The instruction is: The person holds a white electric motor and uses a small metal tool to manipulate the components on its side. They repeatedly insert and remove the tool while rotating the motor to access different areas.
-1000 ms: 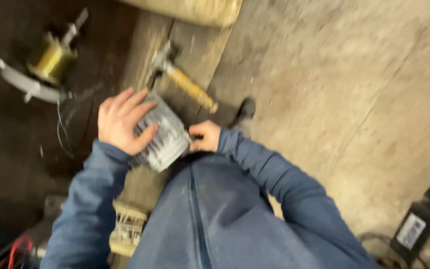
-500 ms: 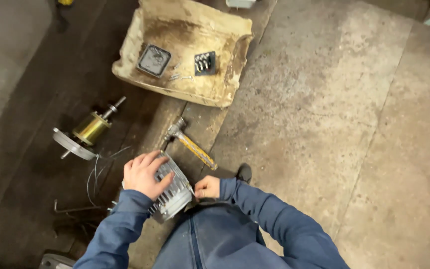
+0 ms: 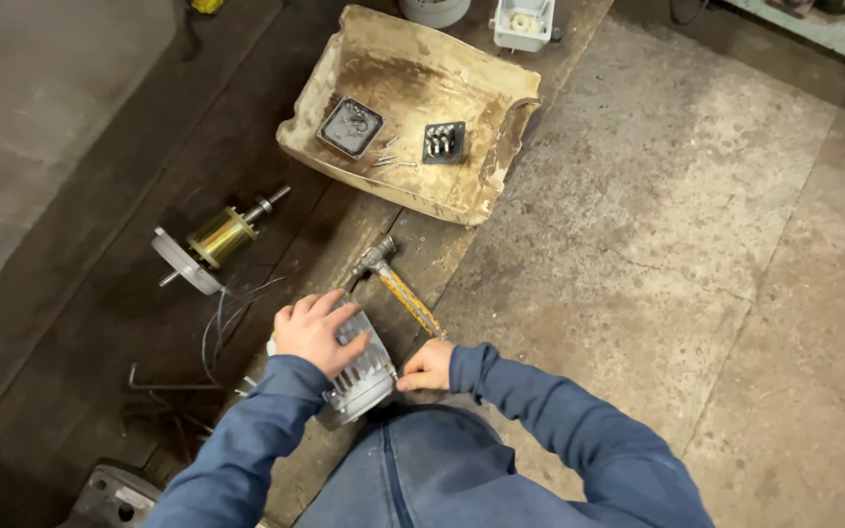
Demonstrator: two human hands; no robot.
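The left hand (image 3: 313, 332) lies spread over a grey finned motor housing (image 3: 359, 376), its grip wrapped around the top, low on the floor (image 3: 696, 254) by the person's lap. The right hand (image 3: 428, 366) pinches the housing's rim; a yellow-handled hammer (image 3: 398, 286) lies just beyond.

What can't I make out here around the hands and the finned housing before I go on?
Head view only:
- Finned housing: its top is under the left hand, its lower end behind the left sleeve.
- Right hand: fingertips tucked against the housing; grip unclear.
- Hammer: handle end runs behind the right hand.
- Small screws in the tray: too small to count.
- Grey casting: cut off by the bottom edge.
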